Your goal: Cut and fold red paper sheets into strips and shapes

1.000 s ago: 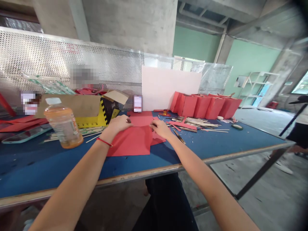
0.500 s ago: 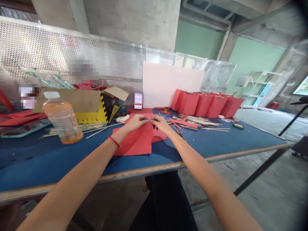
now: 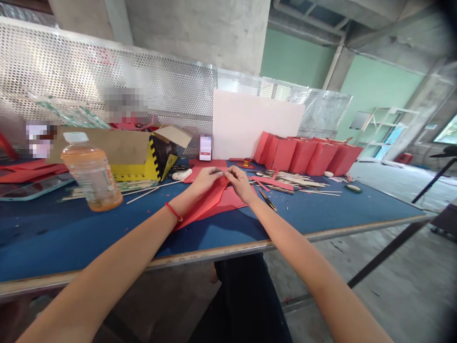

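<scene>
- While the left hand [image 3: 208, 179] and right hand [image 3: 240, 181] pinch red paper [image 3: 207, 206], blue table [image 3: 293, 220] shows before the near edge [image 3: 214, 253].
- The paper's long way runs near left to far right.

From here I see a blue-topped workbench [image 3: 317, 207], backed by a perforated metal screen [image 3: 174, 97]. Beyond it rises a bare concrete wall [image 3: 196, 33], with 2 mint-green wall sections [image 3: 378, 85] to its right. I also get white open-frame shelving [image 3: 381, 142], concrete floor [image 3: 385, 281] and a bright window [image 3: 446, 127] at far right.
</scene>
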### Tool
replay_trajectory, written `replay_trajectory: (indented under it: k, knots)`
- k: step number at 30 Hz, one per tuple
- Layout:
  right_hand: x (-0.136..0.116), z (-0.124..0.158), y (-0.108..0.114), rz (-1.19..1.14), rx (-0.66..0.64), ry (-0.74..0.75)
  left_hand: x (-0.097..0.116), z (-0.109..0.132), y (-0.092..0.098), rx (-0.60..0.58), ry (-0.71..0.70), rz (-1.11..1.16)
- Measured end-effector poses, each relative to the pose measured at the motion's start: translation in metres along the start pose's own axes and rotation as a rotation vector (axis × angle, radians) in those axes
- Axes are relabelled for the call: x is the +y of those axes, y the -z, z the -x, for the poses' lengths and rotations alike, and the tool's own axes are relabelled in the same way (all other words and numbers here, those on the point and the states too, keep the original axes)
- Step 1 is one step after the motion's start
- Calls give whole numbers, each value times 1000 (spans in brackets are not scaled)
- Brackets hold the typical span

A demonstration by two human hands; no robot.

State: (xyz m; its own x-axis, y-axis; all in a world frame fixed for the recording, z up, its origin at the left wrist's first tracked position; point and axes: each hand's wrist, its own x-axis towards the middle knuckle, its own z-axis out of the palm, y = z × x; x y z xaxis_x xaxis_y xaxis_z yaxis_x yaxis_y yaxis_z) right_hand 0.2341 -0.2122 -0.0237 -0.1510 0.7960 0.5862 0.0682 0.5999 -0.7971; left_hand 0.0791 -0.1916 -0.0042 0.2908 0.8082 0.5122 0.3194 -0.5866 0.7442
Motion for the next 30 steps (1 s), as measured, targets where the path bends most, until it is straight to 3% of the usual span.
replay_trajectory:
  k: [10,18,30]
  knots:
    - [7,-4,4,160,-20,-24,6,10,4,42,-76,-382]
    - [6,-4,4,284,20,15,11,15,5,43,-25,-737]
    - [11,-4,-1,280,65,43,18,17,7,37,-29,-999]
